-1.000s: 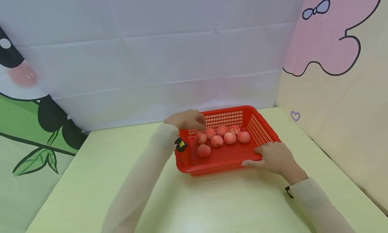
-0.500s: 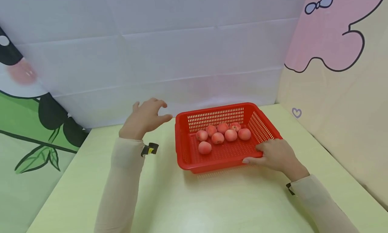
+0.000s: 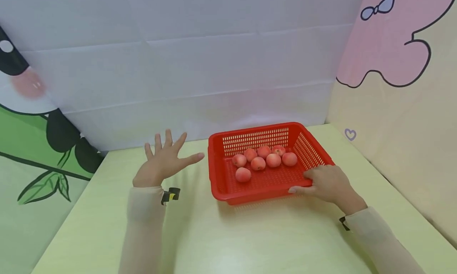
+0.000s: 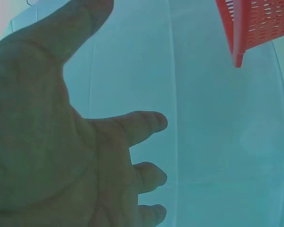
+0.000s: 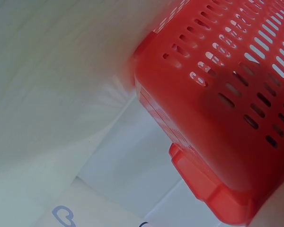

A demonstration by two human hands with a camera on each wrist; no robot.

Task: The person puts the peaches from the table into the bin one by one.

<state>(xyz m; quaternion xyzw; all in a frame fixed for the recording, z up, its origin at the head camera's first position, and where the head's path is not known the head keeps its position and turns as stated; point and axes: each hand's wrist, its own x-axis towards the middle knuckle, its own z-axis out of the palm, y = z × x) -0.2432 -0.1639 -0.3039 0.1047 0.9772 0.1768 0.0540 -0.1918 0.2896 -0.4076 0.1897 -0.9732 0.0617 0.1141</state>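
Observation:
A red plastic basket (image 3: 257, 196) with slotted walls stands on the table, holding several pinkish-red peaches (image 3: 243, 175) on its floor. My right hand (image 3: 328, 184) grips the rim at the near right corner, thumb along the front and fingers over the edge. The right wrist view has the basket's slotted outer wall (image 5: 194, 104) close up, with only a sliver of the hand at the lower right. Left of the basket, my left hand (image 3: 162, 163) is raised with fingers spread and nothing in it. In the left wrist view its palm faces the camera, apart from the basket's corner (image 4: 241, 33).
The pale yellow-green table (image 3: 228, 242) runs back to a whitish cloth wall (image 3: 200, 68). Cartoon-printed panels stand at both sides, the right one (image 3: 403, 139) near the table's right edge.
My left hand has come out from over the basket, moved left and spread its fingers. The right hand keeps its grip, and the basket and peaches stay in place.

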